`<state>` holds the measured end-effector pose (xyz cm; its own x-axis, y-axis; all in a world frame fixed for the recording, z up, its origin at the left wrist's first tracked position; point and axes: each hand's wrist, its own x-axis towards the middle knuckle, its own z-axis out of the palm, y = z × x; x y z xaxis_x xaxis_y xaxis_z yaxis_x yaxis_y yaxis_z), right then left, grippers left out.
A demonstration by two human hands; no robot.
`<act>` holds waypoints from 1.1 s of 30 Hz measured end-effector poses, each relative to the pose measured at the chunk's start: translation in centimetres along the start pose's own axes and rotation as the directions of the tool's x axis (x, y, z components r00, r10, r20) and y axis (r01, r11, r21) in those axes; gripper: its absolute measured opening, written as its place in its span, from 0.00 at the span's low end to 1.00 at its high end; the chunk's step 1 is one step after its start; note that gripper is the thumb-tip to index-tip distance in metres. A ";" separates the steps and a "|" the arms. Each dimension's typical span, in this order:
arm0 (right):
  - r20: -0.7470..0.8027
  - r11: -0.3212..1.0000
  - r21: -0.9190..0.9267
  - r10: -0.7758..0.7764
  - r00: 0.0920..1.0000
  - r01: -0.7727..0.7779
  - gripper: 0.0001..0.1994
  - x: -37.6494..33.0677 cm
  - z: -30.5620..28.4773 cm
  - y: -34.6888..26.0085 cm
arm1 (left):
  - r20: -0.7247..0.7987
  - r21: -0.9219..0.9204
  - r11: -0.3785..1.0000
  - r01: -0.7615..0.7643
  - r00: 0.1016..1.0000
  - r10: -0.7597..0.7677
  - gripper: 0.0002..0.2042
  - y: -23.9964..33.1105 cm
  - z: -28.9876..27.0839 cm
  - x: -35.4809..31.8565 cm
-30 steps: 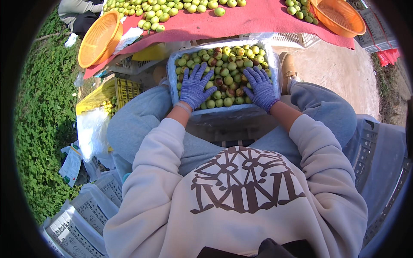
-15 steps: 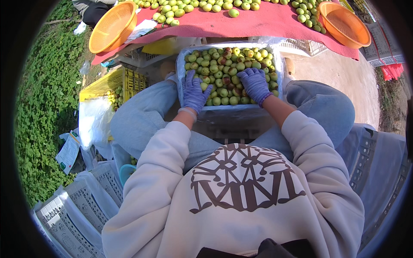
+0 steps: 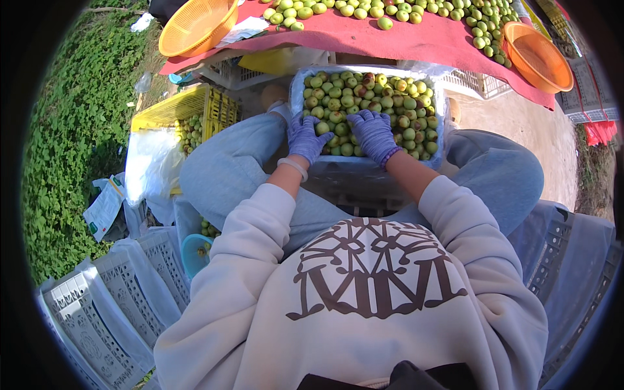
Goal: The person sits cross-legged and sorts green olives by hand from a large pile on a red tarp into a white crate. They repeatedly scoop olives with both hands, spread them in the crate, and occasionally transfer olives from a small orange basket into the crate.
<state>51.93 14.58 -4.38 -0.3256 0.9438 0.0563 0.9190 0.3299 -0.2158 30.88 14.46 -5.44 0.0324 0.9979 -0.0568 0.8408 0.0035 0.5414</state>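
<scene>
A crate (image 3: 444,123) lined with pale plastic stands between my knees, filled with small round green jujubes (image 3: 390,101), several of them patched reddish brown. Both hands wear purple knit gloves. My left hand (image 3: 307,138) rests at the crate's near left corner, thumb spread from the fingers beside a jujube, holding nothing I can see. My right hand (image 3: 375,135) lies palm down over the jujubes near the middle of the front side, fingers stretched out and slightly apart. What lies under its palm is hidden.
Ahead, a red cloth (image 3: 338,34) bears more jujubes and two orange baskets, left (image 3: 198,27) and right (image 3: 537,57). A yellow crate (image 3: 170,112) with jujubes stands at left, near a light-blue bowl (image 3: 195,255). Grey crates (image 3: 107,318) flank me.
The view has shifted, so the scene sits farther right. Against the crate, my right hand has moved left toward the middle of its front. My left hand stays near the same corner.
</scene>
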 end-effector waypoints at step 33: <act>0.216 0.995 -0.086 -0.036 0.976 0.056 0.24 2.4 -1.5 -6.8 | 0.157 -0.546 0.764 0.344 0.938 -0.310 0.09 -4.5 0.4 1.4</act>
<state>45.19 14.61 -1.32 -0.3992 0.9049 -0.1478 0.9150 0.3828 -0.1272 27.35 15.82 -8.33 -0.1454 0.9242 -0.3530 0.3581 0.3818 0.8521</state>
